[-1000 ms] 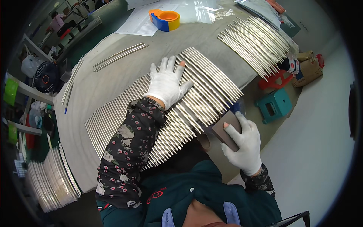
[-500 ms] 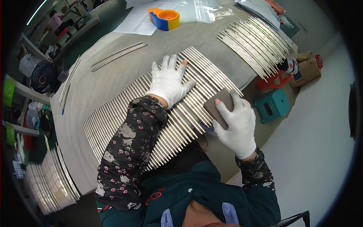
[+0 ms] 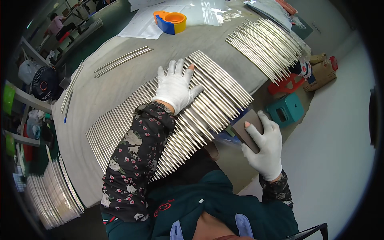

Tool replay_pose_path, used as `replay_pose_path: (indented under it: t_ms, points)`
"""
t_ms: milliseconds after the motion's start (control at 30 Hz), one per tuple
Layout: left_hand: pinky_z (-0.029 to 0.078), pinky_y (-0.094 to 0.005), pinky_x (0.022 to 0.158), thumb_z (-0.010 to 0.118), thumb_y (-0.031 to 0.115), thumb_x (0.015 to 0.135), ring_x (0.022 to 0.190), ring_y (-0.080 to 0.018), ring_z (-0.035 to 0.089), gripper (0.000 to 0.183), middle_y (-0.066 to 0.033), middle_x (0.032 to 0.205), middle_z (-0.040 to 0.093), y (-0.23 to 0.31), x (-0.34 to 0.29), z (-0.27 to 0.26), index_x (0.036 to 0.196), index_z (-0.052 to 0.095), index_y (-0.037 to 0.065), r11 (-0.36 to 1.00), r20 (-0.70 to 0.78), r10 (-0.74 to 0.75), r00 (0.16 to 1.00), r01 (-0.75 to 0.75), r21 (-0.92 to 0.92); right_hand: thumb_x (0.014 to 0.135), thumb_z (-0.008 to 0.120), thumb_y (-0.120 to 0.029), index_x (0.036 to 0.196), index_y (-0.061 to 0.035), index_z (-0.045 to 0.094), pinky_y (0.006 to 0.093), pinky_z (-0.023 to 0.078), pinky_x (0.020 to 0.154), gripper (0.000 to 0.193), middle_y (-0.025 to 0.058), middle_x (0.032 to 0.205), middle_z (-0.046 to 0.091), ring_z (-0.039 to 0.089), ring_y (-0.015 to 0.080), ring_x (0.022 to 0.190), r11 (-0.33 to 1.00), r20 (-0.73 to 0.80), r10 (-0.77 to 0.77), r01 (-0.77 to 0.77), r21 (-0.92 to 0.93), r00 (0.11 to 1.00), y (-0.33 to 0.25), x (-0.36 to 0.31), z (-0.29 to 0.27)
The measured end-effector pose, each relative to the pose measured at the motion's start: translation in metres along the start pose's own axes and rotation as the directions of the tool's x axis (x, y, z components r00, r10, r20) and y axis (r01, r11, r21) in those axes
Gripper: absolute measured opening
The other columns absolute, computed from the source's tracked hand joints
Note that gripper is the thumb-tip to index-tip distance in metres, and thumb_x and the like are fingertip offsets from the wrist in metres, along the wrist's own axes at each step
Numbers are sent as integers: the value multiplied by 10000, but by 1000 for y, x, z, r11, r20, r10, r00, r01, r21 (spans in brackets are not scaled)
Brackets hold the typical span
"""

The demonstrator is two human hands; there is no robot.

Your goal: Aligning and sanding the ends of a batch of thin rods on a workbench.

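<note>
A row of thin silvery metal rods lies side by side across the grey table in front of me. Flat on top of them rests my left hand, gloved in white with its fingers spread; a bare fingertip pokes through the glove. My right hand, gloved the same way, grips a flat brown rectangular block that looks like a sanding sponge. That block is just off the near right ends of the rods, past the table edge.
Another bundle of rods lies at the far right, and a few loose rods at the far left. An orange and blue tape dispenser stands on papers at the back. Right of the table are a teal stool and a cardboard box.
My right hand has drawn the brown block off the rods, toward the right and nearer to me. The left hand stays spread on the rods.
</note>
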State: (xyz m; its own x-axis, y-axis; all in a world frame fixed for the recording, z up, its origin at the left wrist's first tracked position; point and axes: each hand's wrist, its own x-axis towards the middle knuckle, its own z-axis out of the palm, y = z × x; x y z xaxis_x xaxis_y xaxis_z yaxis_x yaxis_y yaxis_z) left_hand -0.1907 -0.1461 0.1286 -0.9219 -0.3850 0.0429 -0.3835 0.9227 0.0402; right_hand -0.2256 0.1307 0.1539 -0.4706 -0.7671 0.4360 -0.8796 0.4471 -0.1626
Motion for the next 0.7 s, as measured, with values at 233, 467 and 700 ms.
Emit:
replay_pose_path:
  t_ms: [233,467,700]
  points:
    - [128,-548,1103,434,548,886,1384,-321,192,697,-160,1484,249,4,4,-1,1424,325,119,1000,-19,7,1000,-7,6,642,714,-225,1086,-124,624,403,448,734,464,222,1192,505,537,326,943,997,-52,-72,71,-16,996,-22,56,44]
    - [128,-548,1102,416,561,886,1388,-324,184,712,-176,1488,239,1,1,1,1419,327,97,1000,-10,0,1000,0,-15,591,724,-193,1035,-129,651,400,445,698,455,220,1176,531,545,330,936,991,195,-45,69,-115,980,-2,1,-13]
    - [115,-550,1109,449,524,886,1398,-322,164,704,-175,1492,230,-2,2,3,1421,316,85,999,-65,0,998,-2,-41,588,737,-202,1026,-117,653,425,468,756,453,246,1170,535,552,359,932,997,54,39,-43,59,998,-13,-19,3]
